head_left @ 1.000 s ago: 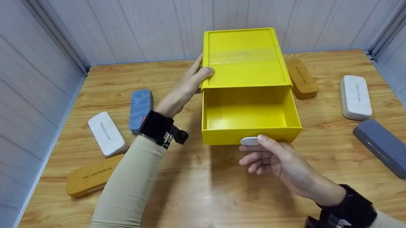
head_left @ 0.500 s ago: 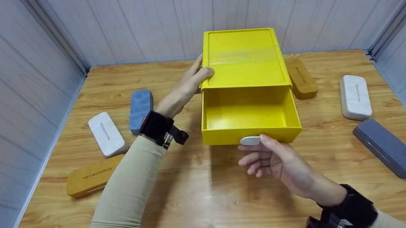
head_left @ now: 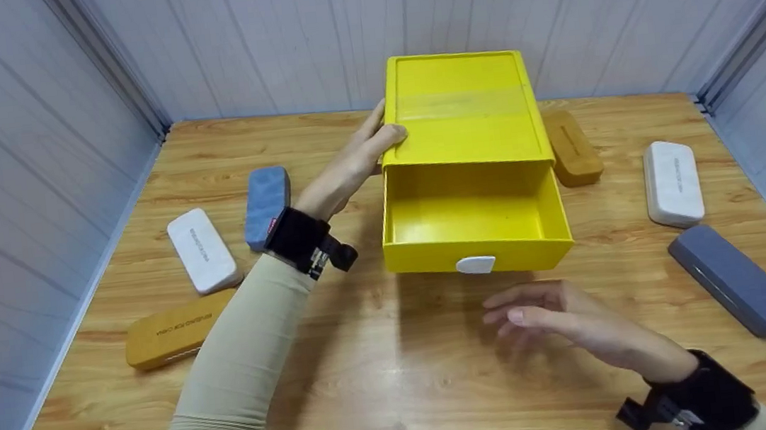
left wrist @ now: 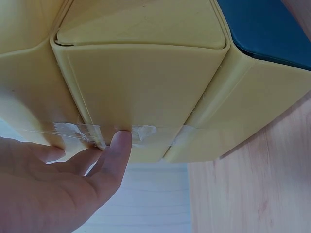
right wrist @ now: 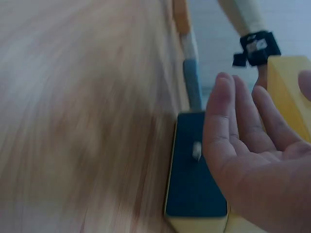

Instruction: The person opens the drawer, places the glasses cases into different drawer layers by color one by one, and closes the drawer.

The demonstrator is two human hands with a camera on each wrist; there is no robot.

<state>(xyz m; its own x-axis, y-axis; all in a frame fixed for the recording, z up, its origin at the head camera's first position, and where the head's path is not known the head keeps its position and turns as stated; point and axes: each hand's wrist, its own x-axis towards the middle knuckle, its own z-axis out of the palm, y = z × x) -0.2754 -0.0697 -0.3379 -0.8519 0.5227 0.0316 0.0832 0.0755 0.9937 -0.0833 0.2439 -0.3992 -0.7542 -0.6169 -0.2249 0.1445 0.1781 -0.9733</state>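
Observation:
A yellow drawer cabinet [head_left: 467,138] stands mid-table, its top drawer [head_left: 423,257] pulled out toward me with a bare interior. On that drawer's front is a white handle [head_left: 476,265]. My left hand [head_left: 350,168] rests against the cabinet's left side, thumb at the top edge; in the left wrist view its fairly straight fingers [left wrist: 120,145] touch the taped side of the stacked units. My right hand [head_left: 564,317] is below and right of the handle, apart from it, fingers extended and holding nothing. Low in the stack, a dark blue drawer front [right wrist: 187,189] shows in the right wrist view.
Glasses cases lie on the wooden table [head_left: 374,401]. Left: blue [head_left: 266,202], white [head_left: 201,248] and mustard [head_left: 174,331], the last partly behind my sleeve. Right: mustard [head_left: 572,149] beside the cabinet, white [head_left: 673,183] and grey-blue [head_left: 735,281]. Pale panel walls [head_left: 279,41] enclose the table.
My right hand has let go of the white handle and moved down and to the right. The drawer stays pulled out, and my left hand keeps its place on the cabinet.

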